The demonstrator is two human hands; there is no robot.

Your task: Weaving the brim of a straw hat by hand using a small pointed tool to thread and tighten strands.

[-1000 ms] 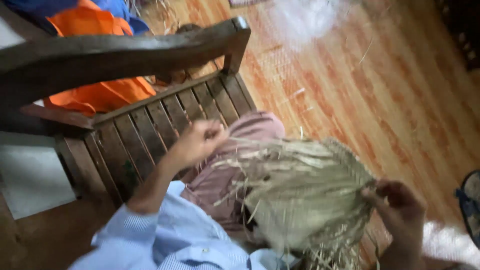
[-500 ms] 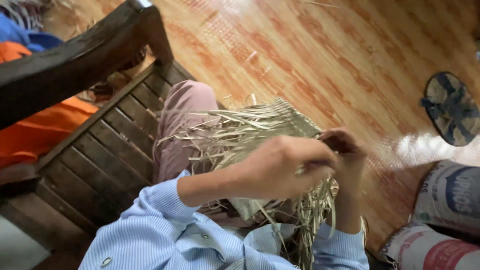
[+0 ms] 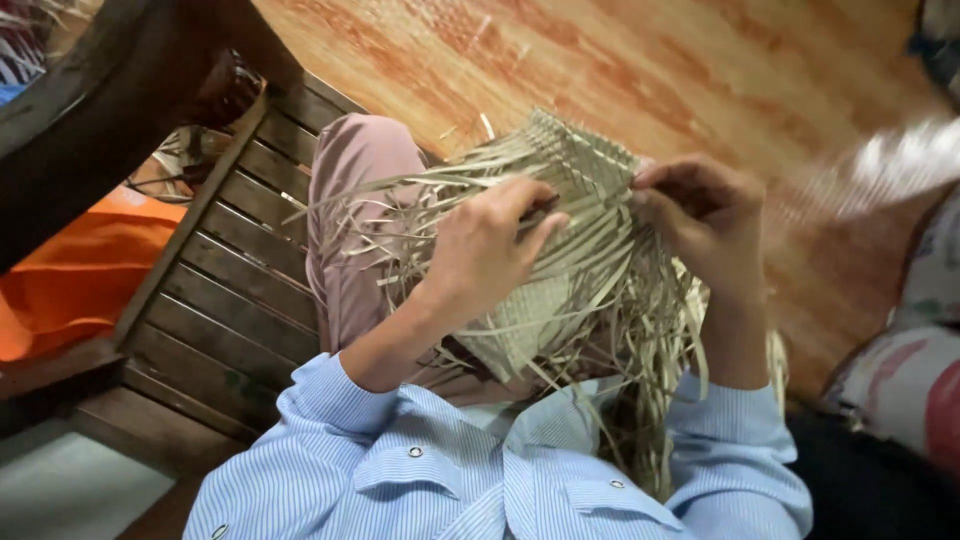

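I observed the half-woven straw basket (image 3: 560, 230) resting on my lap, over the pink trouser leg (image 3: 350, 210), loose strands trailing toward the blue striped shirt (image 3: 440, 470). My left hand (image 3: 490, 250) lay on the weave, fingers curled and pinching a strand at the thumb. My right hand (image 3: 705, 215) gripped the woven edge (fingertips closed on strands there). The slatted wooden chair (image 3: 220, 300) stood to my left, on the wooden floor (image 3: 650, 70).

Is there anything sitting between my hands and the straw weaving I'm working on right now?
Nothing visible does. The left hand rests directly on the woven straw piece, fingers among its loose strands, and the right hand pinches its upper edge. Both are already touching it.
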